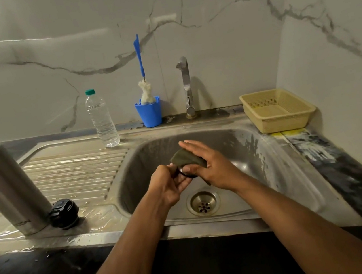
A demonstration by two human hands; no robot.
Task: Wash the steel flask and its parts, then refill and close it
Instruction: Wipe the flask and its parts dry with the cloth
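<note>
Over the sink basin (243, 151), both hands meet just above the drain (203, 203). The left hand (168, 185) has its fingers curled and pinches a thin black ring (187, 175), which looks like a rubber seal, though most of it is hidden between the fingers. The right hand (207, 164) lies against a dark green scrub pad (185, 158): its fingers are stretched out straight over the top of the pad while the thumb tucks in below, so the pad is pressed onto the ring. Both forearms reach in from the near edge of the counter (54, 273).

Left of the basin, on the wet ribbed draining board (74, 171), the steel flask (1, 184) stands upright with its mouth open and no lid on it. Touching or just beside its base sits the black flask cap (64, 214), resting on the board in a film of water.

Further back on the board, near its rear corner, a clear plastic water bottle (102, 121) with a green top stands upright and closed. Beside it to the right, against the wall, a blue cup (149, 114) holds a bottle brush (142, 72) with a white head and a long blue handle pointing up. The steel tap (186, 86) rises behind the basin, and no water can be seen coming from it. On the right rear corner of the counter, well apart from the hands, sits a pale yellow plastic basket (277, 110). White marble-patterned wall tiles (206, 27) with grey veins run behind and to the right.
</note>
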